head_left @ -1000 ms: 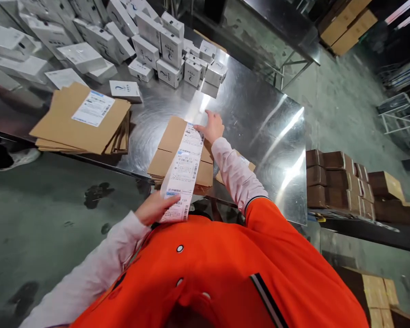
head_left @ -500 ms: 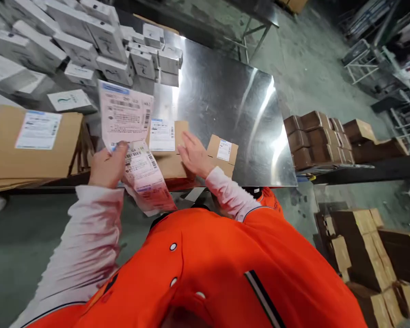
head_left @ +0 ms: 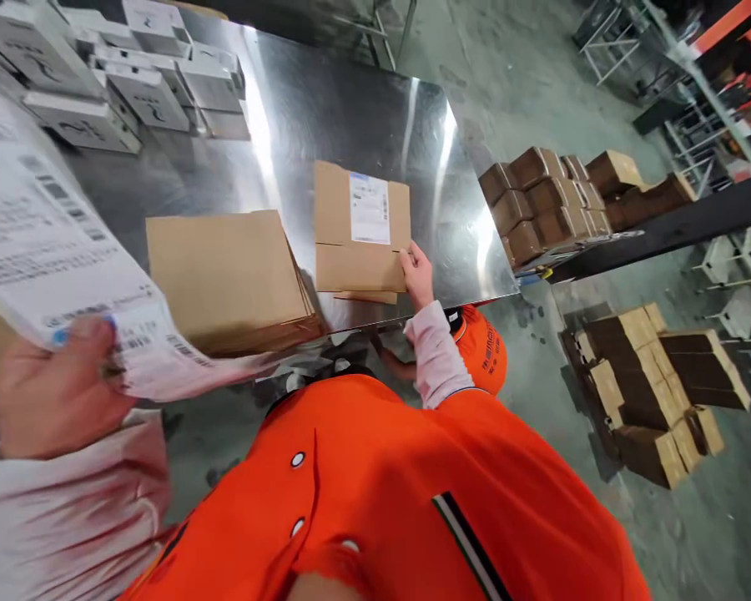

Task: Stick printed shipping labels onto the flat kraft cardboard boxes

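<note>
My left hand [head_left: 63, 388] is closed on a long strip of printed shipping labels [head_left: 68, 250], raised close to the camera at the left. The strip's lower end trails toward the table edge. A small blue spot shows by the thumb. On the metal table, my right hand [head_left: 418, 274] grips the right edge of a flat cardboard carton [head_left: 363, 267] with a white label [head_left: 370, 209] stuck on it. Another piece of cardboard [head_left: 369, 296] peeks out beneath that carton. Between my hands lies a stack of flat cardboard cartons [head_left: 225, 267], its top one unlabelled.
White boxes [head_left: 150, 96] crowd the table's [head_left: 344, 108] far left. Past its right end stand stacked brown cartons [head_left: 544, 196], with more cardboard [head_left: 644, 384] on the floor. Another person in an orange garment [head_left: 485, 351] is low by the table's near edge.
My right hand has shifted the labelled carton rightward off the stack, over the other labelled one. My left hand has moved left and nearer the camera with the label strip. The view has shifted too.
</note>
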`<state>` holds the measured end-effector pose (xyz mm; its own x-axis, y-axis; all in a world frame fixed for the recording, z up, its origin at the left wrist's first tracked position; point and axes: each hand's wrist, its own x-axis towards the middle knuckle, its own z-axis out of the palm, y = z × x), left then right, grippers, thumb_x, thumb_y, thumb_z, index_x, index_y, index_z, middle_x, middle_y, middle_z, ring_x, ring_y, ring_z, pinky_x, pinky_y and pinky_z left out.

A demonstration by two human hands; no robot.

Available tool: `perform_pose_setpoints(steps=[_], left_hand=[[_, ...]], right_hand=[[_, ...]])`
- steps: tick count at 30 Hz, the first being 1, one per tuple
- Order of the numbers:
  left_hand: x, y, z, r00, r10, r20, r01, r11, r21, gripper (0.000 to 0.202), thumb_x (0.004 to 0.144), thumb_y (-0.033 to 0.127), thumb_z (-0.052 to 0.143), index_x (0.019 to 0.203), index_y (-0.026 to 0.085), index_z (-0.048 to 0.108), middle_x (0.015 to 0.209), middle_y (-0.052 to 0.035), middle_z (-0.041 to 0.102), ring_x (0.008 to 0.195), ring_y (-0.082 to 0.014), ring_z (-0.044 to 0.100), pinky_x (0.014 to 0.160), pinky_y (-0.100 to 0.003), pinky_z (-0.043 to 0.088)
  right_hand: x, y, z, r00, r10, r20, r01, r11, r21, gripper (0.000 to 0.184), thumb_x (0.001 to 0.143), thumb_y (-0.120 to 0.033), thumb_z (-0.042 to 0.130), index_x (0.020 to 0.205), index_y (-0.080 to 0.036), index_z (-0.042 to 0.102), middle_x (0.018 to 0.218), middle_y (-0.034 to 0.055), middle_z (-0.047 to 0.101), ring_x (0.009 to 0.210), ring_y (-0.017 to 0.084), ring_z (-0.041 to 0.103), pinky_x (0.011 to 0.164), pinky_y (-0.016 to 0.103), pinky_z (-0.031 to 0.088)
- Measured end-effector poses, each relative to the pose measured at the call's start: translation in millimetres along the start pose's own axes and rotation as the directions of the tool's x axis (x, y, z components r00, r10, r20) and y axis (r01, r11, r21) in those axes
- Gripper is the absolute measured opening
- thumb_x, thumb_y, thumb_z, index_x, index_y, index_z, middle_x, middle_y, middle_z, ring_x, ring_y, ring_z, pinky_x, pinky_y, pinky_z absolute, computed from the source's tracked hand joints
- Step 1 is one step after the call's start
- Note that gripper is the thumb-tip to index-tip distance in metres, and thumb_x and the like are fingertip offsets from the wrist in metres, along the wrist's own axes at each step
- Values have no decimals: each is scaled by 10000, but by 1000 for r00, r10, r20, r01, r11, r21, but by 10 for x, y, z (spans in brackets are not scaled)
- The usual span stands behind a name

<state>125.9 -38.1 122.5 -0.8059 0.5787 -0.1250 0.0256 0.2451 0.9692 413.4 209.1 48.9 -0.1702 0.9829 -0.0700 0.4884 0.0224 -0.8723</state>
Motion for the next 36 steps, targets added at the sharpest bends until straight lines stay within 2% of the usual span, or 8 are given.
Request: perform_pose_setpoints(steps=[4, 7, 9, 12, 18, 26, 30, 36], left_hand=[[-281, -144, 32, 998, 63, 7, -63, 997, 54, 413, 575, 459, 828, 935, 268, 767, 1098, 37, 766, 1122, -330, 659, 1052, -505, 491], [-400, -331, 102, 963, -100, 251, 71, 990, 125, 438, 547, 559, 850, 811, 223, 754, 901, -21, 780, 965, -321, 696, 950, -482, 562], [-423, -428, 154, 903, -161, 399, 144, 987, 73, 507, 506, 573, 882, 824, 200, 753, 862, -40, 769, 903, -301, 692, 879, -427, 586], [-399, -499, 231, 948, -125, 291, 170, 976, -136, 537, 505, 498, 913, 898, 171, 748, 861, -50, 756, 815, -235, 675, 757, -317, 582], [-415, -489, 456, 987, -137, 80, 152, 964, -216, 355, 573, 437, 815, 737, 138, 716, 677, -47, 696, 597, -156, 594, 574, -253, 507], [-314, -464, 669, 986, -120, -115, 103, 985, -141, 380, 620, 490, 763, 570, 160, 583, 513, 7, 565, 493, -120, 509, 470, -221, 400], [-165, -407, 572, 943, -267, 199, 311, 920, -240, 535, 476, 472, 906, 842, 126, 725, 786, -71, 747, 730, -226, 690, 659, -298, 559], [-172, -557, 429, 770, -456, 446, 604, 746, -280, 669, 439, 386, 958, 1016, 135, 731, 1007, -146, 771, 920, -325, 732, 751, -401, 620]], right_hand=[[-234, -214, 207, 979, -30, 200, 52, 993, -109, 641, 763, -437, 782, 1284, -109, 604, 1239, 168, 661, 1135, 249, 632, 1022, 400, 520], [-803, -517, 747, 764, -221, 606, 68, 962, 266, 643, 708, -391, 838, 1283, -218, 609, 1237, 54, 691, 1061, 204, 675, 946, 352, 589], [-1156, -634, 999, 705, -239, 667, -64, 916, 396, 400, 832, -396, 725, 1194, -239, 659, 1233, 16, 711, 1088, 183, 687, 976, 340, 587], [-1358, -670, 1095, 664, -177, 726, -112, 937, 330, 278, 874, -368, 680, 1075, -179, 718, 1156, 50, 749, 1039, 198, 713, 976, 345, 582], [-979, -801, 1010, 772, -321, 549, 244, 947, 211, 277, 812, -371, 748, 1020, -190, 774, 974, 44, 778, 864, 175, 721, 809, 272, 578], [-720, -1023, 1111, 692, -520, 501, 493, 847, 197, 134, 848, -324, 722, 834, -218, 803, 874, 15, 774, 796, 145, 702, 749, 233, 541], [-141, -1249, 1431, 650, -501, 572, 525, 840, 139, 150, 807, -337, 775, 799, -188, 794, 930, 27, 742, 831, 137, 674, 786, 242, 540], [777, -1409, 2119, 794, -296, 531, 474, 848, -236, 261, 811, -358, 762, 938, -132, 796, 1122, 77, 672, 1109, 189, 618, 1039, 313, 464]])
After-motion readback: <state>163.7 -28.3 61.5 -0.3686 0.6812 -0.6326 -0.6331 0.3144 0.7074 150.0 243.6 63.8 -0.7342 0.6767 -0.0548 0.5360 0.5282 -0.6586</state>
